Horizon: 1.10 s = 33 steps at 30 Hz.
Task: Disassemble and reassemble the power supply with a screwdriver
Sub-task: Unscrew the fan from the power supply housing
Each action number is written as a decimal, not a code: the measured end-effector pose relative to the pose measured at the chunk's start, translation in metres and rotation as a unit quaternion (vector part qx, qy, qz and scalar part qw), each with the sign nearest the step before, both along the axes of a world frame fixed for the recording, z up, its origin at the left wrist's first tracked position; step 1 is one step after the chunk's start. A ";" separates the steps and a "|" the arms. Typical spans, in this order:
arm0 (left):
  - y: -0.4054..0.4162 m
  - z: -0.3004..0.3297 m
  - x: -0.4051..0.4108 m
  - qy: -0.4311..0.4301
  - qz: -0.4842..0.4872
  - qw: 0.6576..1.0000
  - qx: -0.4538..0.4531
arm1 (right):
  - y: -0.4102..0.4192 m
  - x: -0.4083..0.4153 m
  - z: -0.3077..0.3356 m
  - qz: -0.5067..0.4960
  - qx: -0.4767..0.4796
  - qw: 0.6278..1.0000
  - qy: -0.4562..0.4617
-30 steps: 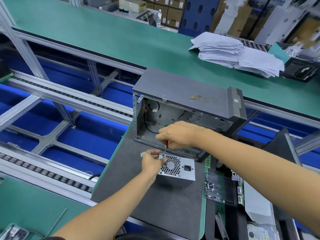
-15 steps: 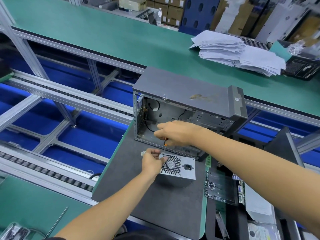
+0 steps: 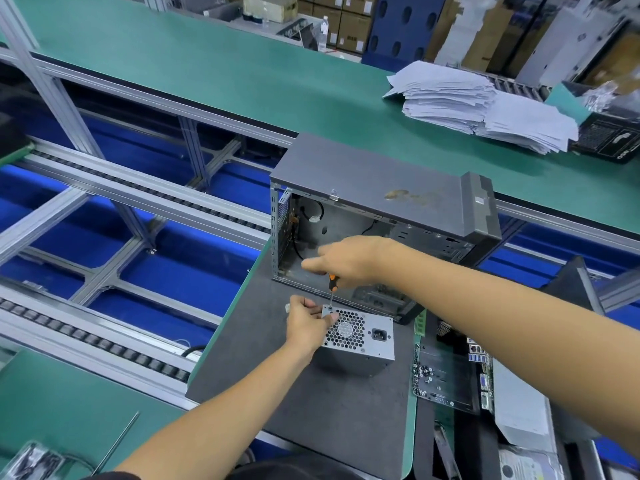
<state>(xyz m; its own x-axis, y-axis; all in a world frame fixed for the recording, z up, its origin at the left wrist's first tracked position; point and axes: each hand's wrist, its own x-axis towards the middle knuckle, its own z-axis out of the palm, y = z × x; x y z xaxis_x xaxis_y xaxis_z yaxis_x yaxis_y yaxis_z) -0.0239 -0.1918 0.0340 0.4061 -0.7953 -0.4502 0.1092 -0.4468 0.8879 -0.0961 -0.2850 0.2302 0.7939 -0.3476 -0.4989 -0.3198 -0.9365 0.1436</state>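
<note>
The power supply (image 3: 358, 336) sits on the dark mat (image 3: 311, 410) of the table, just in front of the open computer case (image 3: 381, 199). The left hand (image 3: 308, 325) grips its top left corner, fingers curled. The right hand (image 3: 349, 259) grips the orange-handled screwdriver (image 3: 333, 285), tip at that corner. No writing is readable on any of them.

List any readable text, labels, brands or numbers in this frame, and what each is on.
None can be read.
Cardboard boxes: labels, too blurred.
Black box: white symbol and print, too blurred.
Case: small front sticker, too small.
Motherboard: markings too small.
Drive: label, unreadable.
Power supply: no visible text.
</note>
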 end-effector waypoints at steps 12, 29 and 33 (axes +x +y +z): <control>0.000 -0.001 0.002 0.012 -0.003 1.000 -0.010 | 0.000 -0.001 -0.018 -0.273 0.053 0.959 -0.058; 0.000 0.006 0.006 0.026 -0.001 1.000 0.000 | 0.000 0.013 -0.023 -0.325 0.064 0.943 -0.041; 0.001 0.003 0.008 0.037 -0.012 0.999 -0.007 | -0.008 0.015 -0.012 -0.283 0.090 0.955 -0.004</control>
<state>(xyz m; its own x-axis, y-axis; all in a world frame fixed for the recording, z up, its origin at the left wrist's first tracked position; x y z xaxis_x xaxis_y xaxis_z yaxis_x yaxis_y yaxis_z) -0.0157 -0.1909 0.0373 0.3533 -0.8107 -0.4669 0.1652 -0.4372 0.8841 -0.0812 -0.2926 0.2182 0.5080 -0.6317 -0.5856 -0.7831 -0.6218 -0.0086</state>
